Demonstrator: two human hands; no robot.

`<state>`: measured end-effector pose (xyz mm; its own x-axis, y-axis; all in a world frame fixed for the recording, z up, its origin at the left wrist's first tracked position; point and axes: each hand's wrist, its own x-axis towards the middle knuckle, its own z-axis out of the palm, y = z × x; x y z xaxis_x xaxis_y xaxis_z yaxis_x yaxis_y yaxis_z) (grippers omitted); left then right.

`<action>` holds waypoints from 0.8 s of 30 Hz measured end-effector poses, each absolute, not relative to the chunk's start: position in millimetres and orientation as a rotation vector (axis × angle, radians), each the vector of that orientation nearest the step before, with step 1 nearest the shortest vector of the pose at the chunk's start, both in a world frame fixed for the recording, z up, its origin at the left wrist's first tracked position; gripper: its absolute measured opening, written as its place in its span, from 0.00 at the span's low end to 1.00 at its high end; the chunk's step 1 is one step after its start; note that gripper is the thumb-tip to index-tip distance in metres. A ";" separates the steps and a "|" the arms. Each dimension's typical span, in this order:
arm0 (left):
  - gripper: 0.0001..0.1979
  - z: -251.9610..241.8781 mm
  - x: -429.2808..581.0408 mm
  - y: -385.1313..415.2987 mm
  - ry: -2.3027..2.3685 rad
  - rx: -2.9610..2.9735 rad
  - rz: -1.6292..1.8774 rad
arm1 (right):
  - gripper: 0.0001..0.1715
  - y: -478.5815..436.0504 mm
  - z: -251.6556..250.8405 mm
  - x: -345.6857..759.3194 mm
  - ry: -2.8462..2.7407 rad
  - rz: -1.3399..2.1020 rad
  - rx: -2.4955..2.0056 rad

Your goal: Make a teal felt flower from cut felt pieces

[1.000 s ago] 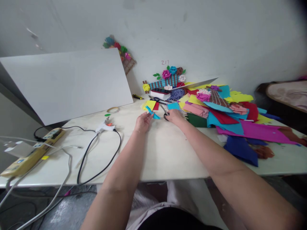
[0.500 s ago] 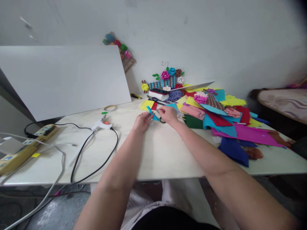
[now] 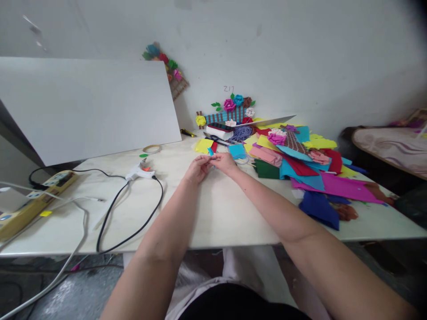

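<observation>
Bright-blue narrow paper piece (image 3: 210, 151): is poking up between the two hands, above the middle of the pale bench (image 3: 227, 218).
Left hand (image 3: 198, 169): its grip is pinching the blue piece.
Right hand (image 3: 225, 162): its grip is pinching the same piece, fingertips meeting the left hand's.
Yellow paper squares (image 3: 203, 146): are lying just beyond the hands.
White glue gun (image 3: 142, 172): is resting to the left.
Multicoloured paper heap (image 3: 336, 186): is spreading along the right.

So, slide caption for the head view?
Left hand and right hand meet at a blue strip over a table.
</observation>
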<state>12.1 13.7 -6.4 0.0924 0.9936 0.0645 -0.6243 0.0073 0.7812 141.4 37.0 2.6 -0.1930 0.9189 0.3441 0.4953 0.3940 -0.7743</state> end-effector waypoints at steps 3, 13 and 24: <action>0.07 -7.1 12.2 13.3 0.611 0.804 1.373 | 0.10 38.2 0.6 140.3 -1.748 0.791 -1.164; 0.03 -5.7 11.0 16.6 0.585 0.748 1.385 | 0.14 40.7 17.9 168.3 -1.598 0.296 -1.598; 0.10 -10.2 9.7 20.2 0.706 0.691 1.496 | 0.22 48.7 15.2 207.8 -1.721 -0.232 -1.904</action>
